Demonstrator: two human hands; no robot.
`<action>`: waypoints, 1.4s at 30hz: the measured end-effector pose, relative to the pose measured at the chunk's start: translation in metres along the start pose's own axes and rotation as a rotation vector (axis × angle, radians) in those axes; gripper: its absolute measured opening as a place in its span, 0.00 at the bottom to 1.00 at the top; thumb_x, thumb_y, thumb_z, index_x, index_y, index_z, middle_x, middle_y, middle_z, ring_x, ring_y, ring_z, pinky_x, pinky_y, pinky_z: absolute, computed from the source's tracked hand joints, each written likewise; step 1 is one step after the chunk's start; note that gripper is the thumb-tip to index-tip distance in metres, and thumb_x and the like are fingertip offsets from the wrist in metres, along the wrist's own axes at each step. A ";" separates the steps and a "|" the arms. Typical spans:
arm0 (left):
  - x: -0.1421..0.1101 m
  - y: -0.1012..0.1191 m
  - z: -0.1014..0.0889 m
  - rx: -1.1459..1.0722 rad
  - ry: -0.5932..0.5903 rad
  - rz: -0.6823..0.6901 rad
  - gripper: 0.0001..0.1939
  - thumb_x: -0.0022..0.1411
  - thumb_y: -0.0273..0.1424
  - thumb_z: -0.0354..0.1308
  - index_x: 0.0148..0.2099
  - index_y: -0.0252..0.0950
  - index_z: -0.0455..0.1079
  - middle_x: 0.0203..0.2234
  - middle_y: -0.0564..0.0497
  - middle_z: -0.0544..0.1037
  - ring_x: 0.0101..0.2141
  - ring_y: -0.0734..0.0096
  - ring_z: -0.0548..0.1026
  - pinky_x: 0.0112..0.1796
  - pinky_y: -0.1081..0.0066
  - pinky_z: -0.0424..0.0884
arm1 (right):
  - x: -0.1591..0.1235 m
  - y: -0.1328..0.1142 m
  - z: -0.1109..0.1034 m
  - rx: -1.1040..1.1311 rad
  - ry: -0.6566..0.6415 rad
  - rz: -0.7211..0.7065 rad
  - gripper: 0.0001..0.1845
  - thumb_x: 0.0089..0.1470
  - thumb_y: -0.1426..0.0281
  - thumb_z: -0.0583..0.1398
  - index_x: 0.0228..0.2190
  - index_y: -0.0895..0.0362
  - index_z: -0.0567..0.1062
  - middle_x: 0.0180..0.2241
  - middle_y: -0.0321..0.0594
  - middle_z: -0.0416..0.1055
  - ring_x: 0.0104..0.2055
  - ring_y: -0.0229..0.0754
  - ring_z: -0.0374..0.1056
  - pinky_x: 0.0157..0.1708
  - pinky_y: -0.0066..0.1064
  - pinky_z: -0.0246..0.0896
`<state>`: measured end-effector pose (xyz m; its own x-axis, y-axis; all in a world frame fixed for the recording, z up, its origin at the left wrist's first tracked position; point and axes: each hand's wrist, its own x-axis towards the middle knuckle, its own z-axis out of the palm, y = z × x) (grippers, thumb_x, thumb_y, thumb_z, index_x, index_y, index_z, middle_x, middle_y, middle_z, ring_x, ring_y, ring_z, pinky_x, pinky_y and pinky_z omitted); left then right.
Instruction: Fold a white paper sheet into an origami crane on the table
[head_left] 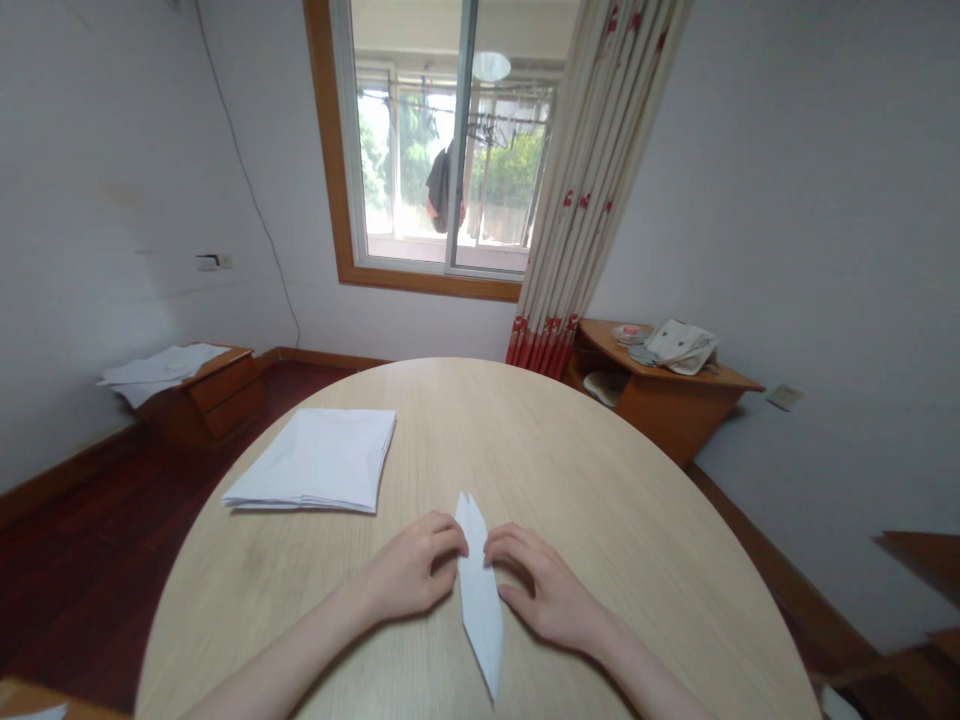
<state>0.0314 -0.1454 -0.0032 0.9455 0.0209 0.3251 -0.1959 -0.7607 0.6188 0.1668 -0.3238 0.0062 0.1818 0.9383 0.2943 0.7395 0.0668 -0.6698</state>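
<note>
A narrow folded white paper shape [480, 600], pointed at both ends, lies flat on the round wooden table [600, 480] in front of me. My left hand [412, 570] rests at its left edge with fingers curled and fingertips pressing on the paper. My right hand [544, 590] sits at its right edge, fingers bent, tips touching the paper near the upper half. Both hands pinch the fold from opposite sides.
A stack of white paper sheets [315, 460] lies on the table to the left. A low wooden cabinet [210, 395] with papers on it stands at the left wall, a corner shelf [660, 385] with items at the right. A window and a curtain [585, 180] are behind.
</note>
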 end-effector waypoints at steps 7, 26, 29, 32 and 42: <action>-0.003 0.009 -0.009 -0.022 -0.095 -0.016 0.19 0.48 0.23 0.60 0.44 0.38 0.65 0.42 0.48 0.69 0.45 0.62 0.69 0.47 0.67 0.66 | 0.000 0.001 0.001 0.067 0.015 0.017 0.08 0.51 0.77 0.58 0.33 0.53 0.69 0.42 0.41 0.70 0.46 0.44 0.66 0.48 0.39 0.60; 0.001 0.003 0.001 -0.004 -0.027 -0.188 0.12 0.65 0.34 0.53 0.48 0.36 0.67 0.40 0.46 0.74 0.41 0.61 0.72 0.42 0.65 0.67 | 0.001 0.010 0.011 0.094 0.139 0.083 0.08 0.61 0.69 0.54 0.30 0.54 0.70 0.39 0.41 0.71 0.43 0.43 0.68 0.44 0.35 0.62; 0.001 -0.001 0.005 -0.047 0.016 -0.205 0.12 0.64 0.32 0.55 0.49 0.36 0.67 0.41 0.46 0.74 0.43 0.60 0.72 0.45 0.64 0.67 | 0.002 0.011 0.013 0.100 0.150 0.088 0.07 0.60 0.69 0.54 0.30 0.54 0.70 0.39 0.41 0.70 0.42 0.43 0.68 0.43 0.34 0.62; 0.001 -0.005 0.011 -0.121 0.054 -0.225 0.16 0.61 0.31 0.57 0.52 0.36 0.65 0.45 0.44 0.74 0.45 0.60 0.72 0.48 0.62 0.66 | 0.002 0.012 0.016 0.091 0.165 0.098 0.06 0.60 0.70 0.54 0.30 0.54 0.69 0.38 0.41 0.70 0.41 0.42 0.68 0.43 0.34 0.62; 0.002 -0.015 0.026 -0.208 0.176 -0.191 0.34 0.56 0.21 0.58 0.62 0.40 0.52 0.46 0.47 0.69 0.41 0.66 0.71 0.47 0.61 0.68 | 0.003 0.016 0.021 0.008 0.218 0.126 0.03 0.58 0.72 0.54 0.32 0.54 0.66 0.39 0.42 0.68 0.42 0.44 0.66 0.44 0.37 0.62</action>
<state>0.0434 -0.1504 -0.0302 0.9144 0.2757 0.2963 -0.0857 -0.5836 0.8075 0.1652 -0.3131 -0.0180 0.4087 0.8439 0.3475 0.6972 -0.0429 -0.7156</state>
